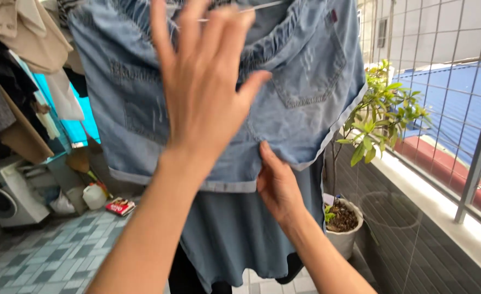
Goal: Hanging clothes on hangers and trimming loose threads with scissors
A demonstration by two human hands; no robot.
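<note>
The left hand (205,90) lay spread against pale blue denim shorts (306,81) on a thin wire hanger (259,7). The right hand (277,182) pinched their hem; a hard tug risked unhooking them.

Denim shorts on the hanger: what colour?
Light, faded blue denim shorts, clearest in the head view.

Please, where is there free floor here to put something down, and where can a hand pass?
Bare tiled floor lies between the washing machine and the hanging grey dress. The ledge beside the window bars is bare too. Around the denim shorts it is crowded: left hand, right hand, potted plant.
</note>
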